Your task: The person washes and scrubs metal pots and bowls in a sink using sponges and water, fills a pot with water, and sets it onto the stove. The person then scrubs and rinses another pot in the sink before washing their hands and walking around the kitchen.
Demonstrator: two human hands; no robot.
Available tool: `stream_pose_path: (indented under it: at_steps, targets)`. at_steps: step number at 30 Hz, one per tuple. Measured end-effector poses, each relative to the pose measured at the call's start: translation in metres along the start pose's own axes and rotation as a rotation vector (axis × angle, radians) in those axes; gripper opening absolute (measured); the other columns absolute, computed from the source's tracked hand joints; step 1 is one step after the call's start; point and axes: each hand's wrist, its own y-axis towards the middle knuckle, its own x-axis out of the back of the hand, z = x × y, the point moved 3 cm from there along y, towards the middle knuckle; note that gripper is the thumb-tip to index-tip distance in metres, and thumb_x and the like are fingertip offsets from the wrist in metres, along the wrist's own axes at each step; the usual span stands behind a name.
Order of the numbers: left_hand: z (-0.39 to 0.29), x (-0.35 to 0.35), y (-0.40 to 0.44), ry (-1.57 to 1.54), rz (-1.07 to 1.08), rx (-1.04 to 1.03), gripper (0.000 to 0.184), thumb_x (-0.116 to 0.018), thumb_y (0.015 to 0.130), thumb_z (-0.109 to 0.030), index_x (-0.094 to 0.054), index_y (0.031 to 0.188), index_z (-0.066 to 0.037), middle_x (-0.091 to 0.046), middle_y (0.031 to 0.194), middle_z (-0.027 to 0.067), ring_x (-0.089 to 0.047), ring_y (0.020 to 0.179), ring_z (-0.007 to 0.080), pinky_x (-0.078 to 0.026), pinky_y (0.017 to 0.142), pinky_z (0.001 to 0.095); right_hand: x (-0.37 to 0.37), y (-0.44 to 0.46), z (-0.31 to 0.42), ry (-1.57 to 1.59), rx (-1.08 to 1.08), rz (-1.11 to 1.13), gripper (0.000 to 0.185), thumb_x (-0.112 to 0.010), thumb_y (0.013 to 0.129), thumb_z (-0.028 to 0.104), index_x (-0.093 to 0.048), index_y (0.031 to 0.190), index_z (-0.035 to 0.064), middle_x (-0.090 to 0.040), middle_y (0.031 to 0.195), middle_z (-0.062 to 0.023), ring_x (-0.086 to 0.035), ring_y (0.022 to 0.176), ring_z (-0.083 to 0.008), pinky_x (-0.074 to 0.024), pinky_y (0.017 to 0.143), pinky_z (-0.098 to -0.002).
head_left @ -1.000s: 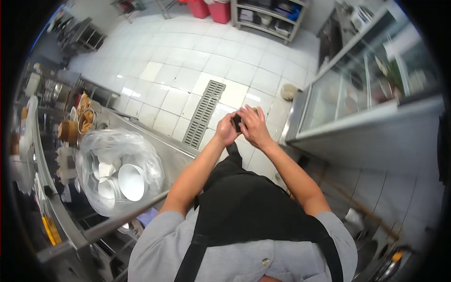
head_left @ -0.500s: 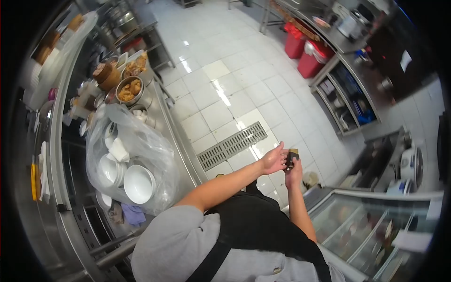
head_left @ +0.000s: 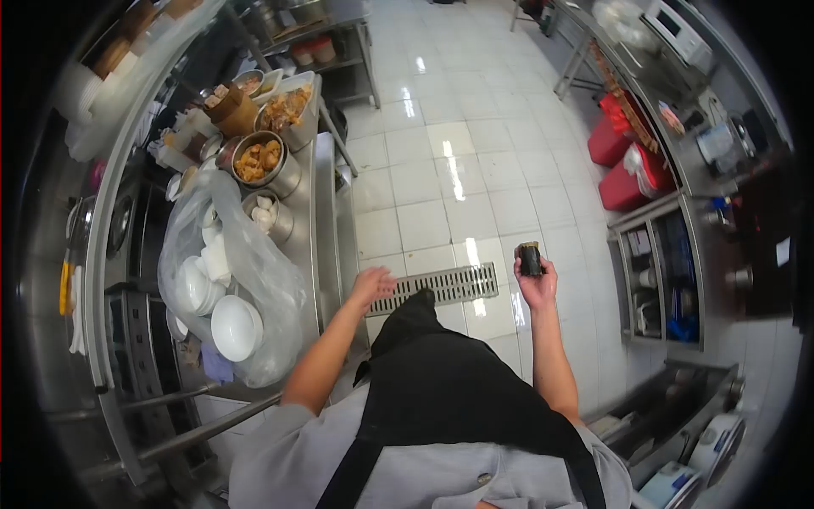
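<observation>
My right hand (head_left: 538,285), out over the floor on the right, is closed around a small dark cylinder (head_left: 530,260) with a yellowish-brown top, held roughly upright. What kind of container it is, I cannot make out. On the other side, my left hand (head_left: 370,287) is empty, its fingers stretched out and slightly blurred. It hovers beside the steel counter's edge, above the near end of the floor drain grate (head_left: 458,284). White bowls (head_left: 236,327) sit in a clear plastic bag (head_left: 275,293) on the counter to its left.
Metal pots with fried food (head_left: 257,159) and white eggs or balls (head_left: 264,214) stand along the steel counter (head_left: 318,191). Red bins (head_left: 623,182) are by the right-hand shelf unit (head_left: 657,263). White floor tiles (head_left: 424,204) run between, shiny in places.
My left hand has moved left, away from the dark cylinder, toward the counter. The cylinder stays in my right hand, now held farther up in view. The camera view has turned to the right.
</observation>
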Motion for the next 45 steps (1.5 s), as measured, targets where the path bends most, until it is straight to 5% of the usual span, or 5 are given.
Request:
stream_pose_path:
  at_steps: [24,27,34,42,45]
  targets:
    - [0.052,0.128,0.111,0.255,-0.556,0.035,0.025,-0.054,0.090,-0.023,-0.060,0.091,0.000,-0.060,0.066,0.0079,-0.058,0.055,0.0178,-0.047,0.047,0.0326,-0.365,0.557,-0.078,-0.615,0.129,0.249,0.033,-0.048,0.097,0.025,-0.050,0.118,-0.0002,-0.056,0.117,-0.0114,-0.055,0.107,-0.0228,-0.0469,0.095,-0.0416]
    - [0.097,0.100,0.104,-0.069,-0.653,0.405,0.024,-0.050,0.090,-0.020,-0.056,0.098,0.002,-0.060,0.066,0.0101,-0.060,0.052,0.0211,-0.050,0.047,0.0347,-0.434,0.645,-0.165,-0.633,0.041,0.384,0.032,-0.049,0.096,0.025,-0.051,0.119,0.0025,-0.056,0.115,-0.0102,-0.055,0.105,-0.0207,-0.0461,0.092,-0.0394]
    - [0.051,-0.031,0.089,0.162,-0.783,0.198,0.030,-0.054,0.092,-0.027,-0.056,0.101,0.002,-0.064,0.078,0.0150,-0.063,0.061,0.0253,-0.054,0.055,0.0370,-0.548,0.781,-0.415,-0.923,-0.507,0.520,0.034,-0.051,0.095,0.029,-0.054,0.118,0.0049,-0.058,0.109,-0.0118,-0.055,0.102,-0.0197,-0.0472,0.089,-0.0367]
    - [0.000,-0.135,0.112,-0.181,-1.066,0.282,0.024,-0.057,0.078,-0.027,-0.065,0.079,-0.004,-0.066,0.076,0.0168,-0.065,0.078,0.0348,-0.051,0.070,0.0441,-0.518,0.854,-0.478,-1.223,-0.277,0.594,0.031,-0.057,0.090,0.030,-0.062,0.102,0.0021,-0.057,0.064,-0.0025,-0.054,0.059,-0.0121,-0.0415,0.053,-0.0246]
    - [-0.019,-0.164,0.109,0.479,-0.984,0.495,0.032,-0.056,0.084,-0.033,-0.067,0.088,-0.003,-0.066,0.076,0.0148,-0.066,0.074,0.0271,-0.051,0.071,0.0407,-0.428,0.885,-0.436,-1.931,0.108,0.883,0.033,-0.054,0.087,0.033,-0.065,0.087,0.0023,-0.061,0.065,-0.0108,-0.059,0.059,-0.0225,-0.0477,0.060,-0.0346]
